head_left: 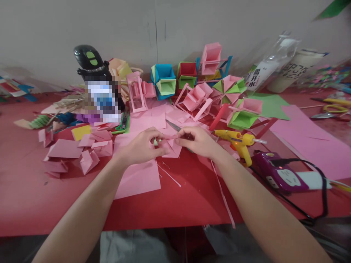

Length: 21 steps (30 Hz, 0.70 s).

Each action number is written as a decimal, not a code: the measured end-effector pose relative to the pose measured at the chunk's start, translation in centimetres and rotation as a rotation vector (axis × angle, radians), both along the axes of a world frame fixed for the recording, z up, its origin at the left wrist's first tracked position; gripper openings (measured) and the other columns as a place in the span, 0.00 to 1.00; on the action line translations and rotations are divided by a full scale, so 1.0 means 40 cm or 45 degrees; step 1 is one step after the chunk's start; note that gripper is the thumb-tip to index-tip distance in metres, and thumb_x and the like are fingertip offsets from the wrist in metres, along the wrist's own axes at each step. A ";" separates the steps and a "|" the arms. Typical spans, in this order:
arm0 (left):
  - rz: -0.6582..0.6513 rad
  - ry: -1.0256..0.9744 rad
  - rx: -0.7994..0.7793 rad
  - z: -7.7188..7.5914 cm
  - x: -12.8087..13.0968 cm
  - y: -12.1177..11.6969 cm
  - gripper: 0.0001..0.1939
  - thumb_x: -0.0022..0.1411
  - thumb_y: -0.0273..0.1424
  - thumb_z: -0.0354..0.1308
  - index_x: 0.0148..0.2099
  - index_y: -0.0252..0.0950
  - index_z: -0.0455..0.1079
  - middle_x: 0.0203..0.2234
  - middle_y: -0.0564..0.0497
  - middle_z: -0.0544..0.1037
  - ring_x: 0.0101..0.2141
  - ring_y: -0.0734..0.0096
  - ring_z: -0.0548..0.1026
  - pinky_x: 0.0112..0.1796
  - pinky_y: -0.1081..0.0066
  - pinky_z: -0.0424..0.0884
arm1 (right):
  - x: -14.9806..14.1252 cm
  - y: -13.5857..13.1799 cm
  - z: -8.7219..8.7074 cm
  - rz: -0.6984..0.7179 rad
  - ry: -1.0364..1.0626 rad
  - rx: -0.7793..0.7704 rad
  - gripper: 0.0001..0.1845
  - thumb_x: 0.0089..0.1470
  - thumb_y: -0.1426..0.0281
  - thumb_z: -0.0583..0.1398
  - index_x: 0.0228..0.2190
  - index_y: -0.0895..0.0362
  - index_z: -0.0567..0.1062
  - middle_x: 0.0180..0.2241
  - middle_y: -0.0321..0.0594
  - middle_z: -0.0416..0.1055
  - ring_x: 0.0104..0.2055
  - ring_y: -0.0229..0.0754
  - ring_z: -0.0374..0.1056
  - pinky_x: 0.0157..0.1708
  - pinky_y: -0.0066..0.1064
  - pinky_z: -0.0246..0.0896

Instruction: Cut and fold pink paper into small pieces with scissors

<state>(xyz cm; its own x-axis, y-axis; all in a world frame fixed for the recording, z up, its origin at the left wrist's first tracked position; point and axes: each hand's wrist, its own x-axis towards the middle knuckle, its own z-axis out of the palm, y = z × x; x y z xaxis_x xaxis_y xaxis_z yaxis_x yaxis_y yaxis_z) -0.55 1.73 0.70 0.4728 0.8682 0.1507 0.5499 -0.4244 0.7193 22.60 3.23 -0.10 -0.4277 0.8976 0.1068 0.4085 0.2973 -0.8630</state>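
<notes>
My left hand and my right hand meet over the table, fingers closed from both sides on a small piece of folded pink paper. Its far edge is partly hidden by my fingers. Behind my right hand lies a pair of scissors, mostly covered by that hand. Flat pink sheets lie beneath and beside my left hand. Thin pink paper strips are on the red table near my right forearm. Folded pink paper pieces are heaped to the left of my left hand.
A yellow glue gun lies right of my right hand, near a purple power strip with a black cable. Folded paper models line the wall. A phone leans on a black stand. A plastic bottle stands at the back right.
</notes>
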 end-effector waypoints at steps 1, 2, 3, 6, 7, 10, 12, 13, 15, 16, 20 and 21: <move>-0.001 -0.013 0.038 -0.003 -0.001 0.001 0.10 0.59 0.38 0.66 0.41 0.38 0.77 0.33 0.52 0.73 0.32 0.70 0.70 0.36 0.68 0.67 | 0.000 0.000 0.004 0.007 0.015 -0.026 0.08 0.52 0.65 0.64 0.28 0.57 0.76 0.27 0.35 0.72 0.30 0.37 0.65 0.33 0.32 0.60; 0.005 -0.022 0.074 -0.007 -0.002 0.003 0.08 0.60 0.36 0.65 0.40 0.39 0.78 0.32 0.52 0.73 0.33 0.70 0.70 0.36 0.68 0.68 | 0.000 0.000 0.006 0.016 0.029 -0.047 0.09 0.51 0.65 0.65 0.26 0.57 0.75 0.26 0.34 0.71 0.29 0.37 0.63 0.32 0.32 0.59; 0.019 -0.029 0.103 -0.010 -0.001 0.005 0.05 0.62 0.34 0.63 0.39 0.39 0.78 0.32 0.52 0.73 0.33 0.70 0.70 0.37 0.67 0.68 | 0.000 0.000 0.008 0.025 0.041 -0.061 0.09 0.51 0.64 0.65 0.26 0.57 0.74 0.25 0.34 0.70 0.28 0.36 0.62 0.31 0.32 0.58; 0.092 -0.058 0.178 -0.017 0.001 0.009 0.04 0.63 0.31 0.62 0.36 0.39 0.77 0.36 0.50 0.73 0.37 0.68 0.72 0.42 0.65 0.69 | 0.000 -0.002 0.009 0.025 0.078 -0.057 0.09 0.50 0.64 0.66 0.26 0.57 0.75 0.27 0.35 0.71 0.29 0.37 0.63 0.32 0.32 0.57; 0.108 -0.075 0.200 -0.019 0.003 0.009 0.04 0.63 0.31 0.62 0.35 0.38 0.76 0.39 0.49 0.73 0.41 0.67 0.73 0.45 0.64 0.69 | 0.000 -0.003 0.009 0.014 0.086 -0.042 0.09 0.49 0.64 0.67 0.27 0.57 0.76 0.27 0.35 0.71 0.29 0.37 0.63 0.32 0.33 0.58; 0.112 -0.150 0.194 -0.019 0.010 0.005 0.05 0.63 0.30 0.61 0.33 0.37 0.74 0.51 0.45 0.72 0.53 0.61 0.71 0.55 0.59 0.66 | -0.001 -0.007 0.010 -0.013 0.095 0.052 0.10 0.50 0.62 0.68 0.29 0.57 0.77 0.29 0.36 0.72 0.30 0.38 0.63 0.32 0.33 0.58; 0.104 -0.221 0.092 -0.016 0.019 -0.001 0.07 0.64 0.31 0.59 0.33 0.36 0.72 0.55 0.44 0.72 0.55 0.60 0.71 0.54 0.59 0.67 | -0.003 -0.009 0.010 -0.016 0.109 0.137 0.11 0.52 0.61 0.68 0.28 0.56 0.77 0.30 0.37 0.72 0.31 0.39 0.64 0.33 0.34 0.58; 0.111 -0.256 0.026 -0.014 0.024 -0.004 0.07 0.65 0.31 0.58 0.33 0.36 0.72 0.54 0.43 0.73 0.53 0.60 0.73 0.51 0.60 0.69 | -0.004 -0.010 0.010 -0.020 0.120 0.175 0.11 0.52 0.61 0.68 0.27 0.56 0.77 0.30 0.37 0.72 0.32 0.39 0.65 0.34 0.35 0.59; 0.143 -0.313 -0.094 -0.010 0.035 -0.010 0.07 0.65 0.33 0.57 0.37 0.36 0.73 0.50 0.43 0.76 0.46 0.62 0.76 0.45 0.62 0.72 | -0.007 -0.010 0.009 -0.044 0.143 0.232 0.12 0.52 0.61 0.68 0.25 0.56 0.77 0.31 0.38 0.72 0.33 0.40 0.66 0.36 0.35 0.59; 0.158 -0.328 -0.131 -0.008 0.040 -0.012 0.08 0.65 0.34 0.57 0.40 0.36 0.74 0.48 0.44 0.78 0.43 0.63 0.76 0.43 0.62 0.73 | -0.009 -0.011 0.009 -0.060 0.149 0.247 0.13 0.52 0.61 0.69 0.25 0.56 0.77 0.31 0.38 0.72 0.33 0.39 0.66 0.37 0.35 0.59; 0.174 -0.348 -0.120 -0.009 0.047 -0.012 0.09 0.64 0.36 0.60 0.40 0.36 0.76 0.50 0.43 0.77 0.47 0.60 0.76 0.47 0.59 0.72 | -0.013 -0.012 0.003 -0.078 0.166 0.247 0.14 0.52 0.61 0.69 0.24 0.56 0.77 0.29 0.37 0.71 0.33 0.39 0.65 0.36 0.35 0.59; 0.171 -0.355 -0.095 -0.011 0.045 -0.010 0.09 0.63 0.36 0.61 0.39 0.36 0.76 0.52 0.42 0.76 0.51 0.57 0.75 0.51 0.58 0.71 | -0.014 -0.012 0.001 -0.074 0.170 0.236 0.14 0.53 0.61 0.69 0.23 0.56 0.76 0.29 0.36 0.71 0.33 0.39 0.65 0.36 0.35 0.59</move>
<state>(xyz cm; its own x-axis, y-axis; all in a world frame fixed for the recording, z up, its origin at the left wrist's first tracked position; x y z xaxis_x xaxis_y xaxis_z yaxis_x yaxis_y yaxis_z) 1.26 1.32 0.24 0.3027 0.9336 0.1917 0.3749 -0.3016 0.8766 22.05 2.77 -0.05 -0.3469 0.8802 0.3240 0.3153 0.4348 -0.8435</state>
